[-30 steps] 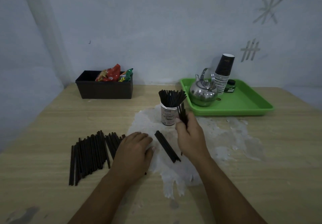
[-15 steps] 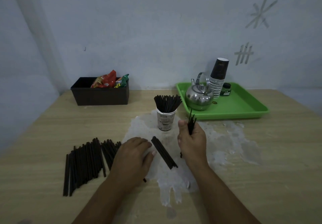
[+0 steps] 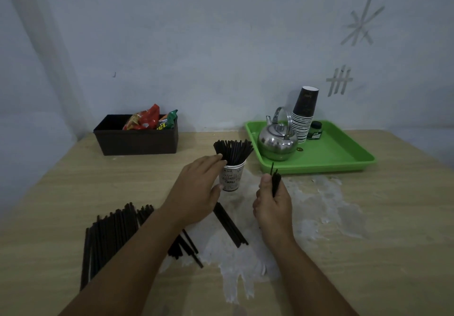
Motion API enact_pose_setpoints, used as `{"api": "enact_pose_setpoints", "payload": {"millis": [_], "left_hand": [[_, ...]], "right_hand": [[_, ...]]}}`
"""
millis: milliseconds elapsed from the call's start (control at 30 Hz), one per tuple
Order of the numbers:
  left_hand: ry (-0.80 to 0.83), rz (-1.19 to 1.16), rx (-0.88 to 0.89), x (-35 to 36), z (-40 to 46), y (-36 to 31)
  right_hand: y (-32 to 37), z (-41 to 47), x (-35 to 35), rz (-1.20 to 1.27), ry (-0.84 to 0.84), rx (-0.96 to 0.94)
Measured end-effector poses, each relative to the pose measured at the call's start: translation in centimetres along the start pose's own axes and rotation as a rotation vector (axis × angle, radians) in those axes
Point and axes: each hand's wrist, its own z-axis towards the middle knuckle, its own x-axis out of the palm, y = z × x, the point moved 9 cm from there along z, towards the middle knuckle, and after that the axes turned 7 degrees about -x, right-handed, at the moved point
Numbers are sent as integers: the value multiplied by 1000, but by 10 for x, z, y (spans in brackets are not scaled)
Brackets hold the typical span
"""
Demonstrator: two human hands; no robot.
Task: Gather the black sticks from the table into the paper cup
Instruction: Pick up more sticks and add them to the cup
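Observation:
A white printed paper cup (image 3: 232,178) stands mid-table, packed with black sticks (image 3: 233,150) that fan out above its rim. My left hand (image 3: 196,192) reaches to the cup's left side, fingers spread, touching the cup and the sticks. My right hand (image 3: 274,205), just right of the cup, is closed on a few black sticks (image 3: 275,180) held upright. A short bundle of sticks (image 3: 231,226) lies between my hands. A wide row of loose sticks (image 3: 110,237) lies on the table to the left, partly under my left forearm.
A green tray (image 3: 344,158) at the back right holds a steel kettle (image 3: 277,143), a stack of dark paper cups (image 3: 304,116) and a small green jar (image 3: 315,130). A dark box (image 3: 137,141) with snack packets sits at back left. White flaky patches (image 3: 319,197) mark the tabletop.
My left hand has lifted off the table by the loose sticks and moved forward to the cup. My right hand stays beside the cup with its sticks upright.

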Motion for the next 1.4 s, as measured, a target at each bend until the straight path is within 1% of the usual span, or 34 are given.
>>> {"api": "enact_pose_setpoints", "payload": {"millis": [133,333,433,533,700,833,900,1000,1100,1167,1233,1333,1400], "left_hand": [[10,26,6,5,0,-2],[29,15,-17,6,-2,-12],[2,-27,-36,2,1,-14],[-76,-31,-74,-6,-1,-8],[-38,9,-63,2,-4,-6],[-46,-11,-76,3,-2,-5],[-48,-37,-88,5,-3,-5],[-57,-65,-92,6,-4,-4],[-62,-71,-88,5,-4,-3],[-59,-74,-90,5,-3,-3],[-55,-76,-92,6,-3,-3],[-50,-79,-92,6,-3,-1],[-48,-79,-90,6,-3,-1]], "right_hand": [[-2,5,-4,90,-39,43],[4,24,-8,293,-209,88],[14,36,-7,332,-274,67],[27,52,-2,361,-303,28],[55,83,16,376,-302,-87],[53,98,32,250,-307,-113],[45,102,43,203,-269,-110],[37,102,54,53,-178,-110],[34,101,63,-138,-46,-168],[26,99,67,-186,55,-139],[22,96,67,-240,112,-112],[22,93,61,-283,99,-89],[32,92,56,-287,63,-129]]}}
